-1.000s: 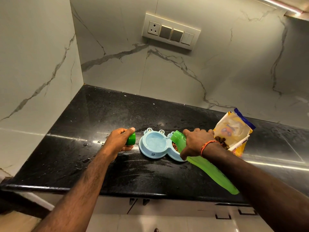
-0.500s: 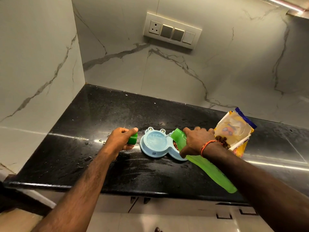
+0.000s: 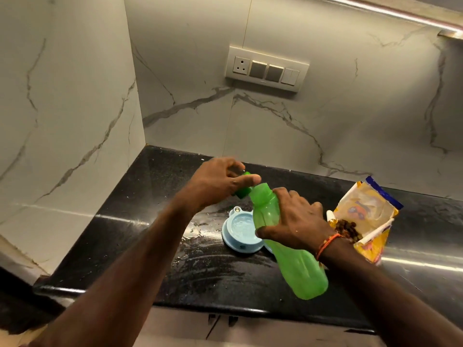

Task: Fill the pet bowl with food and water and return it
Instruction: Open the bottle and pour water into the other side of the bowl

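A light blue double pet bowl [image 3: 239,242] sits on the black counter [image 3: 130,234]; its left well holds water, and its right well is hidden behind the bottle. My right hand [image 3: 295,221] grips a green plastic bottle [image 3: 295,269], tilted with its neck up and to the left, above the bowl. My left hand [image 3: 218,181] holds the green cap [image 3: 244,190] right at the bottle's mouth. An open yellow and blue pet food bag [image 3: 368,214] with brown kibble showing stands to the right of the bowl.
Marble walls close the counter at the back and left. A switch plate [image 3: 266,68] hangs on the back wall. Water is splashed on the counter around the bowl. Cabinet fronts lie below the front edge.
The bottle has lifted from its pouring tilt over the bowl to a more upright pose. My left hand rose from the counter and brought the cap to the bottle's mouth.
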